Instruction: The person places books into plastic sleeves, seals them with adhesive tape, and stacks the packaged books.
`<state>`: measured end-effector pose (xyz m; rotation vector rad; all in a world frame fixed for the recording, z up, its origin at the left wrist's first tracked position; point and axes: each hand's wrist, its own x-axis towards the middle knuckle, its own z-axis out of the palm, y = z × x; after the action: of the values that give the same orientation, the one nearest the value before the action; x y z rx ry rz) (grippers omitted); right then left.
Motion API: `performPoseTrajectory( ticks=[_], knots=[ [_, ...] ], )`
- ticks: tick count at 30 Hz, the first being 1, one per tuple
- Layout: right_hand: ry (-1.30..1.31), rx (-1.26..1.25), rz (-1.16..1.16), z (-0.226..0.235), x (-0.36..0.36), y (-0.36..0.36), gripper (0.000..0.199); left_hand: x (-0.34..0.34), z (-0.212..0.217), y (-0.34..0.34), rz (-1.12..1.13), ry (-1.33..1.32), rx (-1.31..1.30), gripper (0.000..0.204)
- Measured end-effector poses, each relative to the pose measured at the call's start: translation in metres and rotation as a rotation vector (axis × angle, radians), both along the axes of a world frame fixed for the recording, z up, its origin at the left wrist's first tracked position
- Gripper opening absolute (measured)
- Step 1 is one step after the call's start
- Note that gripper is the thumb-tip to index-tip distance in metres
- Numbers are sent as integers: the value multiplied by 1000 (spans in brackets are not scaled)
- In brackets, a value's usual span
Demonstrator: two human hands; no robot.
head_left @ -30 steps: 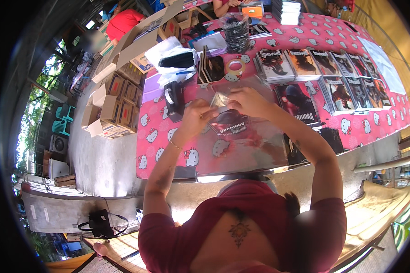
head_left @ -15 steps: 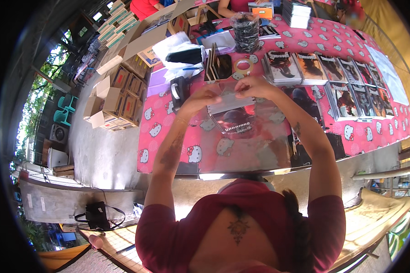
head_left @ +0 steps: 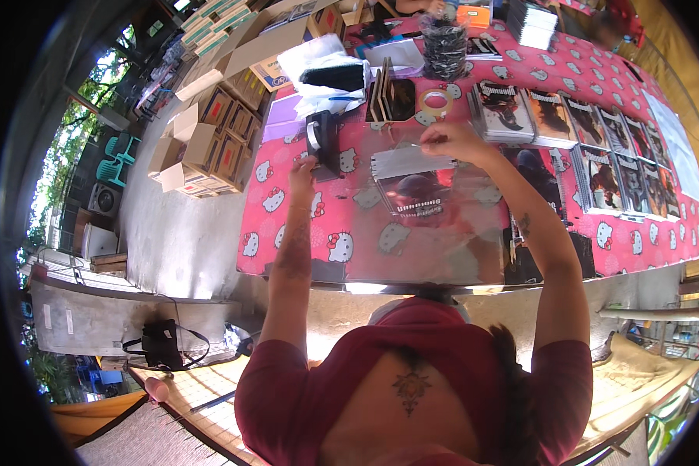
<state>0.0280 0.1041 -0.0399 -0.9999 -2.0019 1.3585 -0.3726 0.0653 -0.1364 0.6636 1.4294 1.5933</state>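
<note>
A spiral notebook [head_left: 415, 193] with a dark printed cover lies under a large clear plastic sheet [head_left: 427, 260], and a whitish strip [head_left: 412, 161] runs along its far edge. Just beyond that strip, my right hand [head_left: 449, 143] pinches what looks like the edge of the clear plastic. My left hand [head_left: 303, 166] is beside the front end of a black tape dispenser [head_left: 321, 140], fingertips pressed together. Whatever those left fingertips hold is too small to make out. A roll of tape [head_left: 436, 102] lies flat beyond my right hand.
Stacks of printed notebooks [head_left: 512, 116] fill the right side of the pink patterned table [head_left: 287, 256]. A dark upright holder [head_left: 391, 97], a bundle of black coils [head_left: 444, 50] and white wrapping [head_left: 318, 58] stand at the back. Cardboard boxes [head_left: 210, 140] sit left of the table.
My left hand has moved left and nearer to me, from the notebook's far edge to the tape dispenser. My right hand stays by that edge. The view has shifted slightly.
</note>
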Motion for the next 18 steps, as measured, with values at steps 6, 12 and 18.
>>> performPoseTrajectory(
  ticks=[6, 12, 18],
  knots=[
    [15, 28, 53, 7, -20, -6, 31, -36, -48, -39, 257, 1047, -9, 9],
    [-17, 59, 13, 0, -7, -1, 34, 7, 69, 1, 79, 1991, -240, 23],
    [-30, 85, -29, 10, -9, -11, 31, -38, -5, -25, 60, 167, -141, 25]
  ],
)
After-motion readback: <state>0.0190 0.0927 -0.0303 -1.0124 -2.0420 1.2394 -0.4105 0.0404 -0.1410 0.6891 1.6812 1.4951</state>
